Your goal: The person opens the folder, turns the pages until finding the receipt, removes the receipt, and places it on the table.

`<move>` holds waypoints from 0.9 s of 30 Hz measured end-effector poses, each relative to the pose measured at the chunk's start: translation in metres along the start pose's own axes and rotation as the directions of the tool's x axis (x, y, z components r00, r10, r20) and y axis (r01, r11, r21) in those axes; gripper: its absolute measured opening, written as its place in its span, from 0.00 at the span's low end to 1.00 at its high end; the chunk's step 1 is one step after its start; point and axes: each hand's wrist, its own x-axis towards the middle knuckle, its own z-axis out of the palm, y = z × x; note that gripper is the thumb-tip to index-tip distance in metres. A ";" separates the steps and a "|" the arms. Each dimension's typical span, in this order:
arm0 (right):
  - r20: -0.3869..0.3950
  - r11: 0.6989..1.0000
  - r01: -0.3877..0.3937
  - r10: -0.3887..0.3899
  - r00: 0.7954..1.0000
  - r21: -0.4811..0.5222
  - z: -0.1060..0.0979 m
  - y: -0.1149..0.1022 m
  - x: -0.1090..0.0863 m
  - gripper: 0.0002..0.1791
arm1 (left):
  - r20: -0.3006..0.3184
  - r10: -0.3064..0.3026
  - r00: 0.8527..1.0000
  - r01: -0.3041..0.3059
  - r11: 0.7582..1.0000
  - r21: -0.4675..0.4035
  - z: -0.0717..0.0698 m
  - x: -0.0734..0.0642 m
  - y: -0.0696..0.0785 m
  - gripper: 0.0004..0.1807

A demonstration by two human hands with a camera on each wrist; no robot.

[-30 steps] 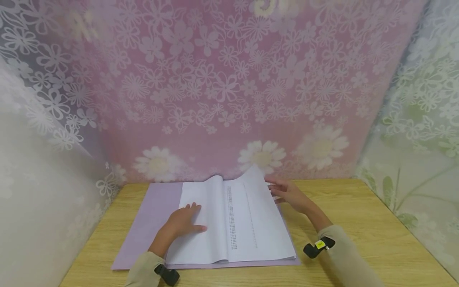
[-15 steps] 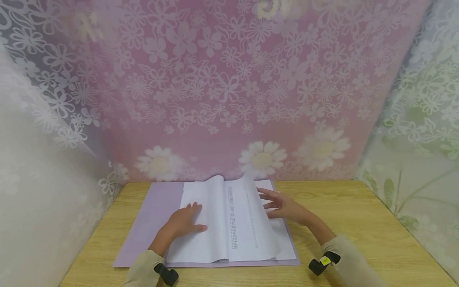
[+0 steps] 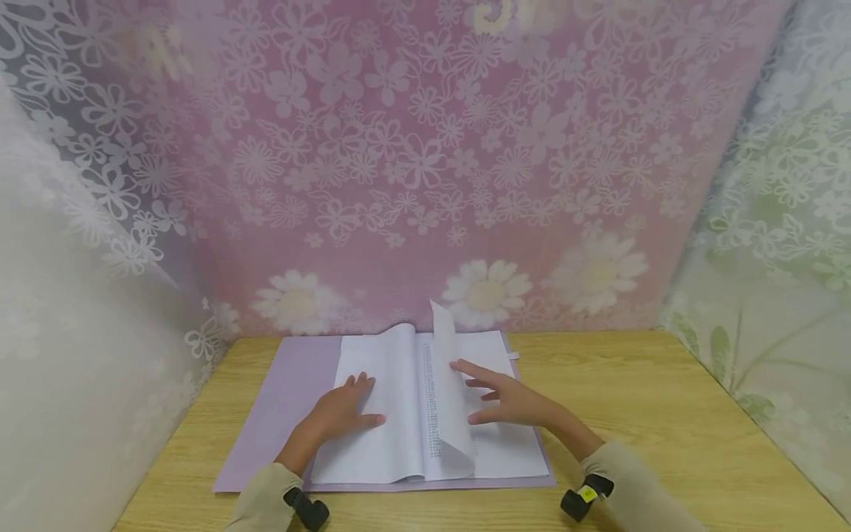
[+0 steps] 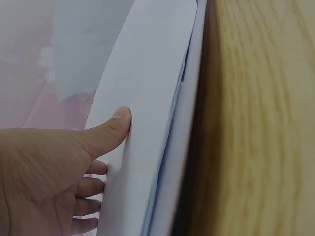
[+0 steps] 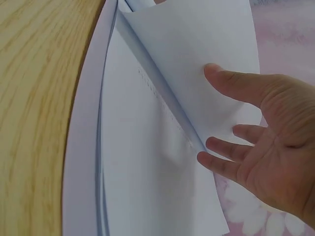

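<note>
A lilac folder (image 3: 266, 421) lies spread on the table, with a stack of white sheets (image 3: 508, 436) inside. One sheet (image 3: 452, 399) stands curled up mid-turn, its printed column of text by the fold. My right hand (image 3: 508, 399) is against the back of that sheet, fingers spread and extended; in the right wrist view its thumb (image 5: 216, 76) lies along the raised sheet (image 5: 197, 44). My left hand (image 3: 342, 410) rests flat on the turned left-hand pages (image 3: 399, 443). From the left wrist view, the left thumb (image 4: 120, 120) lies on the white paper (image 4: 147, 73) near its edge.
The wooden table (image 3: 618, 384) extends to both sides of the folder. Behind it rises a pink floral backdrop (image 3: 372, 281), with pale patterned panels left and right. A small white tab (image 3: 513, 356) sticks out at the folder's right edge.
My right hand has moved left from the page's outer edge, bringing the sheet up and over toward the fold. The sheet beneath is now uncovered. My left hand has stayed in place.
</note>
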 end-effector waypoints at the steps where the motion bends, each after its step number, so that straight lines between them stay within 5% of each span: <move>1: 0.000 1.000 0.001 -0.001 1.000 -0.010 0.001 -0.001 0.001 0.52 | 0.001 -0.001 1.000 0.001 1.000 -0.006 0.000 0.000 0.000 0.47; 16: 0.009 0.986 0.010 -0.009 1.000 -0.168 0.009 -0.019 0.006 0.47 | -0.001 -0.024 1.000 0.024 0.995 -0.097 -0.001 -0.001 -0.004 0.46; 27: 0.029 0.979 0.005 0.001 1.000 -0.203 0.013 -0.024 0.008 0.45 | -0.055 0.051 0.997 -0.062 0.973 -0.222 -0.006 0.000 -0.009 0.41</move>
